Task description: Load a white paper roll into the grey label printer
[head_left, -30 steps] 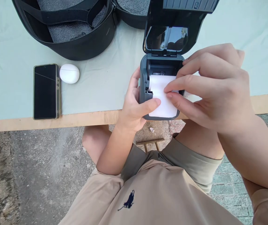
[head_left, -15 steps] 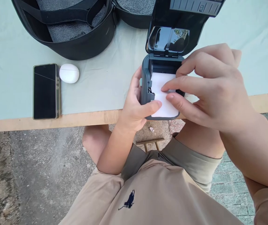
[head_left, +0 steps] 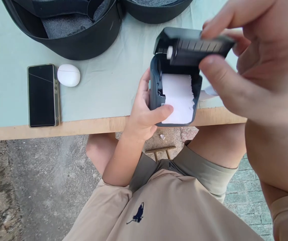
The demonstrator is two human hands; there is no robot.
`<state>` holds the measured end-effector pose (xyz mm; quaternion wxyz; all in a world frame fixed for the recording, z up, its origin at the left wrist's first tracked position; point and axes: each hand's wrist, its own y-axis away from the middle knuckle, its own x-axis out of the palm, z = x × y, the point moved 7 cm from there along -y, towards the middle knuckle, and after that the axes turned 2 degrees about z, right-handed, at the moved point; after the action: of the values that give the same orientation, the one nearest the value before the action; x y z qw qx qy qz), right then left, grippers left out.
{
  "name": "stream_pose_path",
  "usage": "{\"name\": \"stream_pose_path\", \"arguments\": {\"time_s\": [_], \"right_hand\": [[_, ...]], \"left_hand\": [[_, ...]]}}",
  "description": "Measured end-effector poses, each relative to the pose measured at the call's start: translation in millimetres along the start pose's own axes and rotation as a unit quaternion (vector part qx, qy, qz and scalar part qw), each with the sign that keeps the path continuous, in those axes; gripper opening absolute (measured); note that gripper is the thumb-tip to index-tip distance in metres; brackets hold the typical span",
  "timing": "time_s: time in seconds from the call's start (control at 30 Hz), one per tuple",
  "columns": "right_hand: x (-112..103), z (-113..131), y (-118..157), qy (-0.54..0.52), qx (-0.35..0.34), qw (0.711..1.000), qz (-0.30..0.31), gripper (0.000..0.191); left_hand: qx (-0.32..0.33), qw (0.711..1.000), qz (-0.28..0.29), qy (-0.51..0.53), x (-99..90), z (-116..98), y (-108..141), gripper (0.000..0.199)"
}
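A dark portable label printer [head_left: 154, 97] is held over the table's front edge with its lid tilted partway up. My left hand [head_left: 144, 117] wraps round its left side, thumb pressing on white paper [head_left: 177, 95] in the compartment. The paper's right edge looks ragged. My right hand [head_left: 246, 63], slightly blurred, pinches the free end of the printer's lid [head_left: 184, 47] between thumb and fingers. A roller with a white end shows on the lid's underside. Behind the right hand, a pale object [head_left: 210, 91] on the table is mostly hidden.
At the left on the cloth-covered table [head_left: 103, 90] lies a phone [head_left: 41, 97], with a white earbud case [head_left: 68, 75] against it. An unzipped black case [head_left: 83, 45] lined with grey foam stands at the back. My legs are under the wooden table edge [head_left: 96, 129].
My right hand has left the paper and taken hold of the lid. The lid has swung down from upright toward the printer body. My left hand keeps its grip.
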<state>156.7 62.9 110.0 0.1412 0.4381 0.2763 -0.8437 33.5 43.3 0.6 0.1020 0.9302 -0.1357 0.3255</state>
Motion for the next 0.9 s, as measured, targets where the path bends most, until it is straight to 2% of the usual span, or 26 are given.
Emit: {"name": "stream_pose_path", "arguments": {"time_s": [0.1,0.17,0.27,0.33,0.43,0.57,0.67,0.73,0.8,0.9], "right_hand": [[6.5,9.0,10.4,-0.004,-0.058,0.998,0.026,0.015],[7.7,9.3,14.4,-0.004,-0.066,0.998,0.02,0.017],[7.5,10.0,13.0,0.008,-0.041,0.999,0.01,0.029],[10.3,16.0,9.2,-0.02,-0.037,0.998,0.038,0.032],[15.3,24.3,4.5,-0.034,-0.028,0.994,0.096,0.031],[15.4,21.7,4.1,0.016,0.003,0.992,0.121,0.035],[16.8,19.0,5.9,0.019,-0.004,0.992,0.126,0.033],[17.9,17.9,7.1,0.016,-0.015,0.992,0.121,0.034],[16.6,17.9,8.4,0.018,-0.028,0.995,0.098,0.038],[10.7,16.9,11.5,0.005,-0.033,0.998,0.05,0.039]], "left_hand": [[-0.005,1.0,-0.016,0.017,-0.6,1.0,0.0,0.081],[0.0,1.0,-0.008,0.026,0.0,0.4,0.2,0.079],[0.012,0.996,0.029,0.082,3.3,-3.1,0.7,0.058],[0.013,0.993,0.059,0.106,6.7,-5.5,1.2,0.043],[0.012,0.994,0.079,0.069,10.8,-6.3,1.7,0.035],[0.021,0.999,0.006,0.029,9.9,-4.5,1.8,0.031],[0.013,0.998,-0.05,0.032,12.7,-3.0,3.3,0.026],[0.012,0.997,-0.065,0.05,15.6,-4.5,3.5,0.022],[-0.011,0.995,-0.057,0.077,18.4,-3.6,2.1,0.022],[-0.041,0.993,-0.048,0.099,14.9,-1.3,-0.2,0.033]]}}
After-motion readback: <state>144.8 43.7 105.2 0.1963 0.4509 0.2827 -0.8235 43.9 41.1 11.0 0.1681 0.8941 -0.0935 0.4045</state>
